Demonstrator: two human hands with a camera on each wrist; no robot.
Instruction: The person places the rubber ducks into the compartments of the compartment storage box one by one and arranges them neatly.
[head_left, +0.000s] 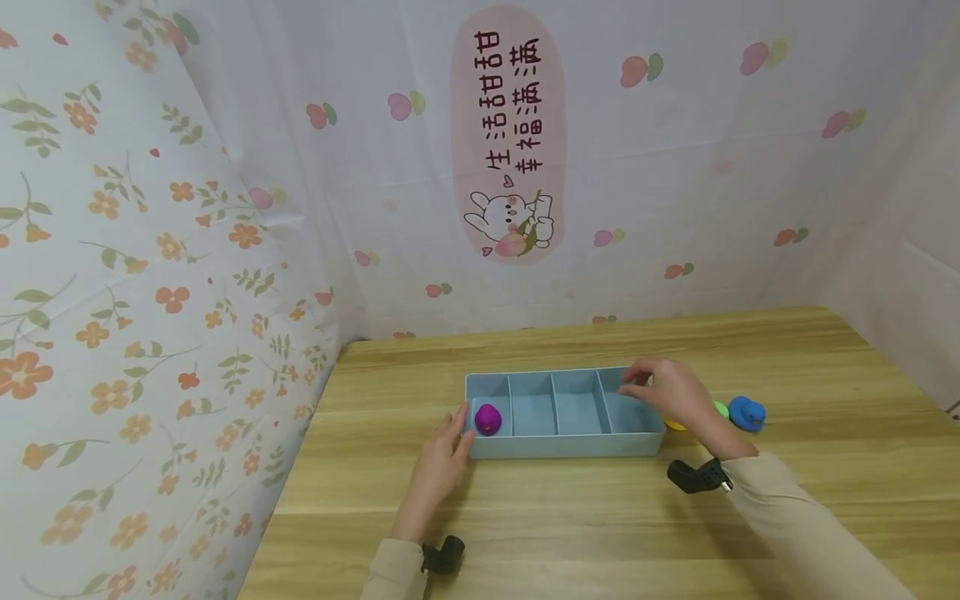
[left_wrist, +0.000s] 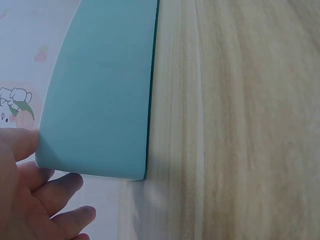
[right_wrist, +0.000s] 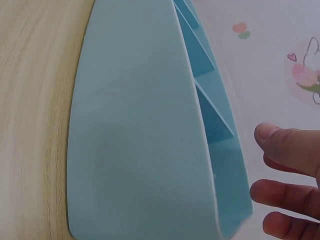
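A pale blue box [head_left: 566, 447] with several compartments in a row stands on the wooden table. A small rounded purple toy [head_left: 487, 419] sits in its leftmost compartment. My left hand [head_left: 441, 458] touches the box's left end, thumb at the near corner and the other fingers along the end wall. Over the rightmost compartment is my right hand [head_left: 675, 398]; in the right wrist view its thumb [right_wrist: 282, 142] and fingers are apart with nothing between them. To the right lies a blue rubber duck [head_left: 747, 414], beside green [head_left: 722, 409] and yellow [head_left: 675, 424] pieces partly hidden by my right hand and forearm.
Wooden tabletop [head_left: 547, 517] stretches in front of the box and to both sides. A printed cloth [head_left: 660, 167] hangs behind the table, and a floral cloth [head_left: 135, 333] hangs at the left. Each wrist carries a black camera mount.
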